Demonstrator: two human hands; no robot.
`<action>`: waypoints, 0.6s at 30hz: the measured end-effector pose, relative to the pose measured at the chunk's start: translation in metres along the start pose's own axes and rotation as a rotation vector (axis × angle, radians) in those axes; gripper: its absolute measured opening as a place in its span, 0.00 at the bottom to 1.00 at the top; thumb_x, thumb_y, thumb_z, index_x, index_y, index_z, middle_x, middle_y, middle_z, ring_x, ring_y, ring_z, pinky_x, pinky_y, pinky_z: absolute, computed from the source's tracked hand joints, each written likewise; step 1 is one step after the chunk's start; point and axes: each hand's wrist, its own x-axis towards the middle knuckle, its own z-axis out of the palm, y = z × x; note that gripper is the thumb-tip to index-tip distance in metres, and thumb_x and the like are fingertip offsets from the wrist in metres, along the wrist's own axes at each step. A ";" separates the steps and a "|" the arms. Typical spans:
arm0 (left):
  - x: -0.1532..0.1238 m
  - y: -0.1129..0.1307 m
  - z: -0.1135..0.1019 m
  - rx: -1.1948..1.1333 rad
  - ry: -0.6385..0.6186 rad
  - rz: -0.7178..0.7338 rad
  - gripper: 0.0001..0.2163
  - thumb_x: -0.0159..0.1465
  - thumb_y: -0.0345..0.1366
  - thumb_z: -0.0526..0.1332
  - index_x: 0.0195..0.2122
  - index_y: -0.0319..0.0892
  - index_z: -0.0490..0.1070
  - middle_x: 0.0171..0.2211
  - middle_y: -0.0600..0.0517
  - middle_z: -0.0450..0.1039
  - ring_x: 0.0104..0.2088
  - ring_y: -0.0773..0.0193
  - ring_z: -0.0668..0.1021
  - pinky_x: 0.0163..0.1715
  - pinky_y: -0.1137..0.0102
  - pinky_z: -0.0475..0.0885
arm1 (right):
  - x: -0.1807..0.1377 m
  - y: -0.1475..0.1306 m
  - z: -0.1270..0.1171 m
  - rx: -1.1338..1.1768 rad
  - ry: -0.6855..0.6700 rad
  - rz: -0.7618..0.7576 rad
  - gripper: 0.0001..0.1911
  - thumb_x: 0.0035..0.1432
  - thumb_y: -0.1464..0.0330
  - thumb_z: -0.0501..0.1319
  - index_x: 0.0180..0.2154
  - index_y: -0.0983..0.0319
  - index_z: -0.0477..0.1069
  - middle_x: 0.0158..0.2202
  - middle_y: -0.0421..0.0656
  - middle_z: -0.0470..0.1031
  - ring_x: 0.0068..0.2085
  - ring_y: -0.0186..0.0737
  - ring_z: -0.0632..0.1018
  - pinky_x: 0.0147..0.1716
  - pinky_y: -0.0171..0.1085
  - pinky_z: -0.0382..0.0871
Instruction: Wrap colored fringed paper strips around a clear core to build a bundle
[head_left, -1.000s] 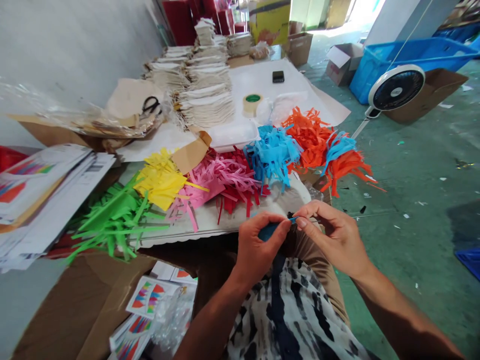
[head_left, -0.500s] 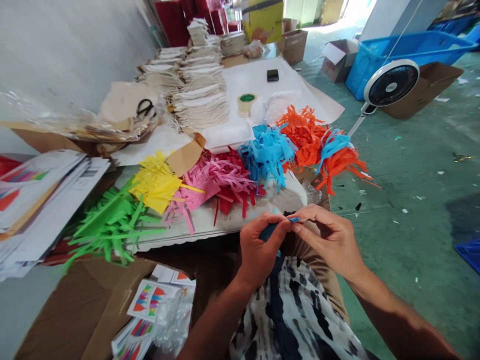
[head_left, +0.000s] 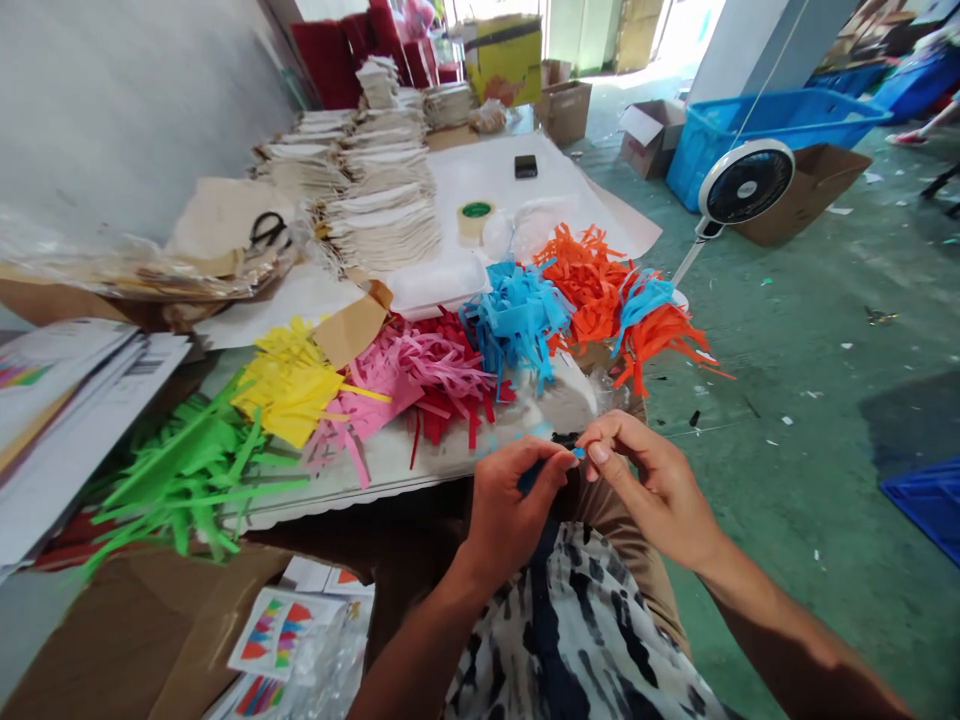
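Note:
Over my lap, near the table's front edge, both hands meet fingertip to fingertip. My left hand is closed with thumb and forefinger pinched on a strip of blue tissue paper; more blue paper shows inside its curled fingers. My right hand pinches the other end of the strip between thumb and fingertips. Most of the paper is hidden by the fingers. Ahead lie fringed paper tassels: blue, orange, pink, red, yellow and green.
Stacks of cream bundles, a tape roll, a white tray and black scissors lie on the table. A fan stands to the right, before a blue crate. Printed cards lie lower left.
My view has turned slightly, so the table and fan sit further left and lower. Less blue paper shows between my fingertips, and the right fingers have shifted a little on it.

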 end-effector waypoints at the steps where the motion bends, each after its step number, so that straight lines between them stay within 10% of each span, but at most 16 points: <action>1: 0.000 0.000 0.001 -0.004 -0.001 0.007 0.14 0.73 0.42 0.63 0.32 0.42 0.78 0.28 0.54 0.79 0.30 0.68 0.77 0.35 0.72 0.69 | 0.000 0.000 0.000 0.000 0.008 -0.001 0.08 0.74 0.63 0.59 0.41 0.57 0.73 0.35 0.39 0.73 0.36 0.38 0.74 0.39 0.39 0.66; 14: 0.003 -0.006 0.002 0.056 -0.124 -0.018 0.11 0.71 0.42 0.65 0.35 0.44 0.80 0.33 0.53 0.82 0.36 0.63 0.80 0.46 0.68 0.72 | 0.002 0.003 -0.005 0.090 -0.015 0.066 0.13 0.71 0.60 0.63 0.35 0.59 0.74 0.32 0.39 0.74 0.34 0.37 0.73 0.36 0.37 0.67; 18: 0.001 -0.005 -0.002 0.036 -0.099 -0.073 0.12 0.71 0.41 0.64 0.31 0.43 0.78 0.28 0.54 0.77 0.30 0.66 0.76 0.36 0.71 0.70 | -0.001 0.008 -0.010 0.040 0.152 0.028 0.11 0.72 0.60 0.61 0.37 0.58 0.72 0.34 0.40 0.71 0.36 0.38 0.72 0.38 0.37 0.67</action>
